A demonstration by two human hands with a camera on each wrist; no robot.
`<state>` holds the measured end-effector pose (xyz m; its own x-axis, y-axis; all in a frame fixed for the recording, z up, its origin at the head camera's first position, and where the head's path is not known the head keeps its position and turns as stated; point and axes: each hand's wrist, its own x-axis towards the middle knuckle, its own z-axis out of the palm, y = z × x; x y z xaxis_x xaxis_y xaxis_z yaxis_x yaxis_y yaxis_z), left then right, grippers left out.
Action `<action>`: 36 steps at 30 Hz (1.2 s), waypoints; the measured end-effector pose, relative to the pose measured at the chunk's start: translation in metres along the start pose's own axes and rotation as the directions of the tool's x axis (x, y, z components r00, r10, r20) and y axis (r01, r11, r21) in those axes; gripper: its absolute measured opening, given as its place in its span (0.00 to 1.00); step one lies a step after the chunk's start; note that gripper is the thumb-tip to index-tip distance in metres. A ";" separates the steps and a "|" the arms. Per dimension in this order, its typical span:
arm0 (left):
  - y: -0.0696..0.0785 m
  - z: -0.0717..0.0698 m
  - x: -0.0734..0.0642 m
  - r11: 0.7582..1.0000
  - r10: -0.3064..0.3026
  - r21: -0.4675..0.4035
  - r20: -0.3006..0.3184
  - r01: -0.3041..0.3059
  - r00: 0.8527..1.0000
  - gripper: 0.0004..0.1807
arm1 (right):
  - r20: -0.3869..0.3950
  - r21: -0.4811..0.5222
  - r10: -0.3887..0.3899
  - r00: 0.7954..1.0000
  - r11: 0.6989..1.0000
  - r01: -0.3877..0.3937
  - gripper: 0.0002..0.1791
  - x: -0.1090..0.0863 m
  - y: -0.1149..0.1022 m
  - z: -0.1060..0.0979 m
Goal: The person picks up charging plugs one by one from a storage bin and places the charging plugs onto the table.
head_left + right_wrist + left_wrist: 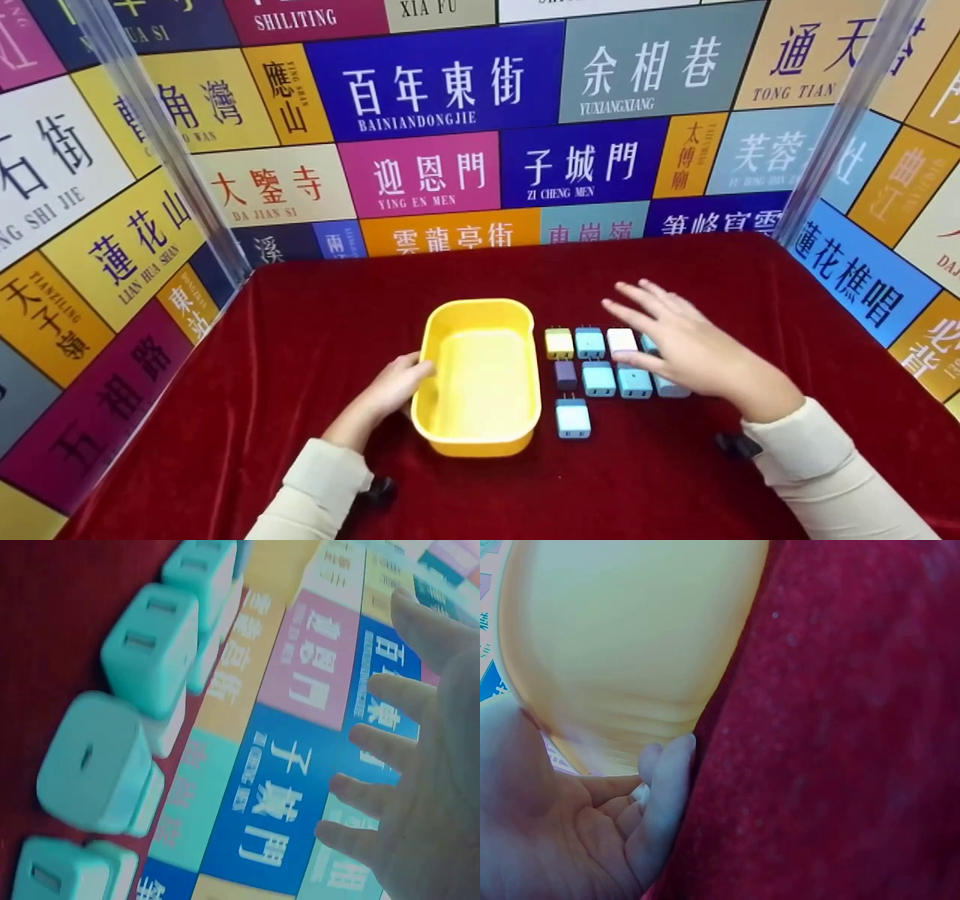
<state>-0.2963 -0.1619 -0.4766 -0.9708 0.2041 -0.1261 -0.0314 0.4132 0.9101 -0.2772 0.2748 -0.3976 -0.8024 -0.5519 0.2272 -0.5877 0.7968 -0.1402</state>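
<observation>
My left hand point(391, 386) holds the left wall of an open yellow plastic tub point(480, 375), thumb over the rim and fingers outside; the left wrist view shows those fingers curled at the tub's side. To the tub's right, USB wall chargers lie on the cloth: a yellow-green one point(559, 343), a white one point(621, 340), a dark purple one point(565, 374) and several light blue ones point(598, 379). Over the right end of these rows hovers my right hand point(694, 349), its fingers spread and nothing in them. It partly hides chargers at that end.
One pale blue charger point(573, 418) lies apart, nearer to me. Dark red velvet cloth point(337, 322) covers the table. Clear upright posts point(855, 120) stand at the back corners, before a wall of coloured street-name panels point(435, 82).
</observation>
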 end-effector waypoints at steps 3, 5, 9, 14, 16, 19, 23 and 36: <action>0.000 -0.001 0.000 1.000 -0.003 -0.006 0.003 0.003 1.000 0.26 | 0.021 0.009 0.055 0.998 0.998 -0.055 0.44 -0.001 0.009 -0.003; -0.001 -0.001 0.000 1.000 -0.005 -0.006 0.001 0.005 1.000 0.26 | 0.030 0.015 0.084 0.996 0.996 -0.084 0.45 -0.002 0.015 -0.004; -0.002 0.000 0.001 1.000 -0.002 -0.001 -0.006 0.002 1.000 0.26 | 0.048 0.015 0.130 0.990 0.991 -0.131 0.47 -0.005 0.026 -0.005; -0.001 0.000 0.001 1.000 -0.004 -0.003 -0.003 0.004 1.000 0.26 | 0.066 0.010 0.171 0.983 0.985 -0.172 0.48 -0.007 0.035 -0.006; -0.001 0.000 0.001 1.000 -0.006 -0.001 -0.006 0.006 1.000 0.26 | 0.072 0.010 0.187 0.980 0.982 -0.188 0.48 -0.007 0.037 -0.005; 0.000 0.001 0.001 1.000 -0.009 -0.001 -0.005 0.009 1.000 0.26 | 0.075 0.008 0.207 0.976 0.978 -0.208 0.49 -0.008 0.041 -0.002; 0.000 0.001 0.001 1.000 -0.010 -0.002 -0.005 0.010 1.000 0.26 | 0.081 -0.003 0.240 0.967 0.971 -0.241 0.50 -0.009 0.047 0.002; 0.009 0.002 -0.001 0.994 -0.030 0.100 -0.047 0.034 0.998 0.27 | 0.084 -0.007 0.247 0.965 0.969 -0.247 0.50 -0.008 0.048 0.009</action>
